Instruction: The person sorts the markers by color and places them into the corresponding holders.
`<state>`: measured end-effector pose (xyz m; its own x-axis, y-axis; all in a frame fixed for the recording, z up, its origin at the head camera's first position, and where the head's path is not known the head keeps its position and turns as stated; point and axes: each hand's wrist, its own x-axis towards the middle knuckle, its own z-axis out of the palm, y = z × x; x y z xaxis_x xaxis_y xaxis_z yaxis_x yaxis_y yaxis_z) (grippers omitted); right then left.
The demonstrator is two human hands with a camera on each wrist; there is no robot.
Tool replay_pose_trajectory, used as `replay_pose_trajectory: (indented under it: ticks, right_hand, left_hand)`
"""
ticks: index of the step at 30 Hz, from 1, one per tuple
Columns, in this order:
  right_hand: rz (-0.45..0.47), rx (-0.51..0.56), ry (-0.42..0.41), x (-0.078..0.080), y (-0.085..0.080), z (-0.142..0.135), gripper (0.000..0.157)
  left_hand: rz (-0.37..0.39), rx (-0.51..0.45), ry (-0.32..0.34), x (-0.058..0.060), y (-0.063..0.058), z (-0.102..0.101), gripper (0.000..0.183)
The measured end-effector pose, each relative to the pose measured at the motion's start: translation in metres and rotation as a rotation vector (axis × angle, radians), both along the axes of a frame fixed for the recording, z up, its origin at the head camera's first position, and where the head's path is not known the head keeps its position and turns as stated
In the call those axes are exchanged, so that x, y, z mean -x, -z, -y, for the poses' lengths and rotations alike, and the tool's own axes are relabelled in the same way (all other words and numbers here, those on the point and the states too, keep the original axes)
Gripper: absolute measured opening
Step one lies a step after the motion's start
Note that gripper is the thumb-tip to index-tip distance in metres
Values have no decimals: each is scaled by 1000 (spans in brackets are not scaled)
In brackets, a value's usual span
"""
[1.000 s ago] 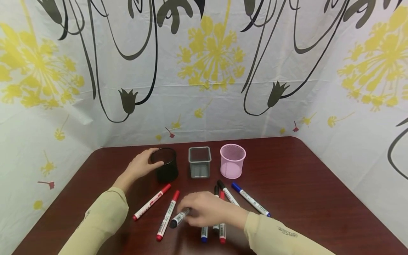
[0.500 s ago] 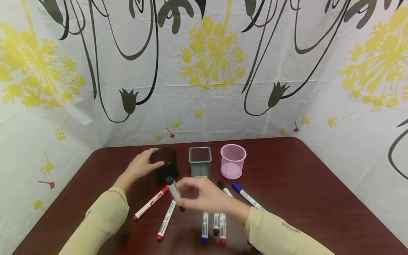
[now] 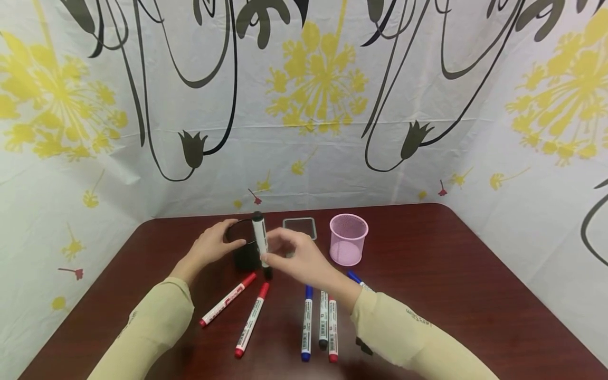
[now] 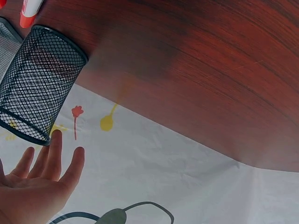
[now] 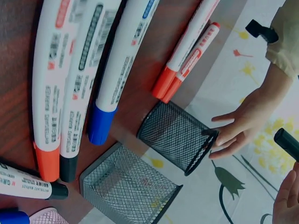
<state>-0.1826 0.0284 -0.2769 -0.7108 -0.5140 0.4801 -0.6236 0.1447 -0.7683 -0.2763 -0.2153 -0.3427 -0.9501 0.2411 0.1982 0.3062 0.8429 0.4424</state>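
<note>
My right hand [image 3: 301,258] pinches a black-capped whiteboard marker [image 3: 260,237], held nearly upright in front of the black mesh pen holder [image 3: 247,257]. The marker's dark end [image 5: 287,144] shows at the right edge of the right wrist view. At the pen holder's left side is my left hand [image 3: 209,245], its thumb across the near rim. In the left wrist view the fingers [image 4: 55,156] are spread and fairly straight, right at the holder's rim. No marker shows inside the black mesh [image 4: 42,84].
A grey square mesh holder [image 3: 314,228], partly hidden by my right hand, and a pink round one [image 3: 347,248] stand rightward. Two red markers [image 3: 228,300] lie in front; blue [image 3: 307,322], black [image 3: 323,319] and red [image 3: 333,327] ones lie nearer. My right arm partly covers another blue marker [image 3: 353,276].
My right hand has lifted the black marker from low over the table, turned it upright and carried it up and away toward the black pen holder. My left hand stays in place.
</note>
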Motion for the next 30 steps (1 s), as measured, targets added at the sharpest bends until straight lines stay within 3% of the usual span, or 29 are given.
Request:
replay_pose_trajectory:
  ticks: [7, 10, 20, 30]
  right_hand:
    - [-5, 53, 68, 38, 19, 7, 23]
    - [-3, 58, 119, 49, 20, 10, 25]
    - [21, 105, 158, 66, 10, 24, 26]
    - [5, 99, 189, 82, 5, 37, 29]
  left_hand:
    - [-5, 8, 2, -1, -1, 1, 65]
    - [-15, 13, 4, -1, -1, 0, 65]
    - [20, 15, 9, 1, -3, -1, 65]
    - [8, 25, 5, 1, -3, -1, 63]
